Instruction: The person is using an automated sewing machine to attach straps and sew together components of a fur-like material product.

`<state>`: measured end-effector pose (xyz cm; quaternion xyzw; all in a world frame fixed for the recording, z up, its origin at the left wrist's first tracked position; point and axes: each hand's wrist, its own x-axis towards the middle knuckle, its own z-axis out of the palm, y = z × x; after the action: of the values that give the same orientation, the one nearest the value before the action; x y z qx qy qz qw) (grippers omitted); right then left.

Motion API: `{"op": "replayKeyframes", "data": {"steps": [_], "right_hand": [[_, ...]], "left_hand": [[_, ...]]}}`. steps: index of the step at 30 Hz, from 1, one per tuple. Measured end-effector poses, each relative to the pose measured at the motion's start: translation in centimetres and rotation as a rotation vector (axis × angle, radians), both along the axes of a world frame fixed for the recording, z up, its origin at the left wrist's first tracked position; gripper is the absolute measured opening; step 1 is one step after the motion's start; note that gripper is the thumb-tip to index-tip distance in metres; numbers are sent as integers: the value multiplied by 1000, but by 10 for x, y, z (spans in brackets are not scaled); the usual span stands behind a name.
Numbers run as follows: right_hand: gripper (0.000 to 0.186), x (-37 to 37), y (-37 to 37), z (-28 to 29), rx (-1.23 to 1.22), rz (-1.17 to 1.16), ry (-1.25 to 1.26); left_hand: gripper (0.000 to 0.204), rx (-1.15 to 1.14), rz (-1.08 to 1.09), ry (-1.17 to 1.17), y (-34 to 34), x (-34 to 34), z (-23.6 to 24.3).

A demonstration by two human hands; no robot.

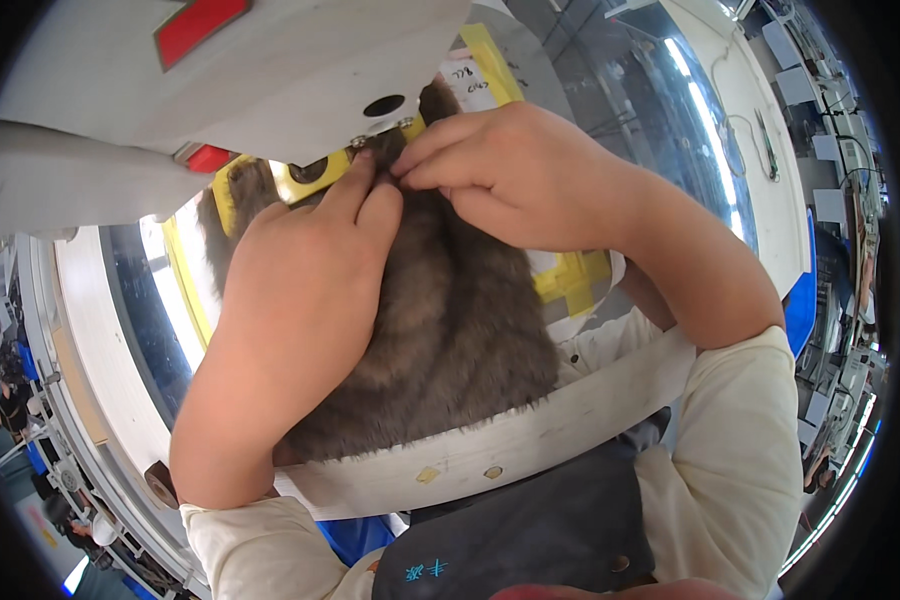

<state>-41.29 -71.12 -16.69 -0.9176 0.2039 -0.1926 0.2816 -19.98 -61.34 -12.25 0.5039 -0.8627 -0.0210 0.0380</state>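
Observation:
A brown piece of fur fabric (470, 330) lies under the head of a white sewing machine (300, 75), spread toward me over the work surface. My left hand (305, 265) rests on its left part, fingers close together and gripping the fur, the index fingertip beside the metal parts (380, 130) under the machine head. From the right, my right hand (535, 180) pinches the fur with thumb and fingers at the same spot. The two hands' fingertips nearly meet there. The needle and the exact stitching point are hidden.
Yellow tape (575, 283) marks the surface around the fur. A white table edge (480, 465) curves in front of me. On the right side table lies a slim pair of snips (768, 147); a brown roll (160, 484) sits by my left elbow.

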Motion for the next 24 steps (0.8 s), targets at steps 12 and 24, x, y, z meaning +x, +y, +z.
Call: {"op": "replayKeyframes", "data": {"steps": [12,24], "right_hand": [[23,-5,7,6,37,71,69],[23,-13,0,11,47,81,80]], "left_hand": [[44,111,-94,-91,9,-9,10],[46,28,-122,-227,11,-16,6]]}}
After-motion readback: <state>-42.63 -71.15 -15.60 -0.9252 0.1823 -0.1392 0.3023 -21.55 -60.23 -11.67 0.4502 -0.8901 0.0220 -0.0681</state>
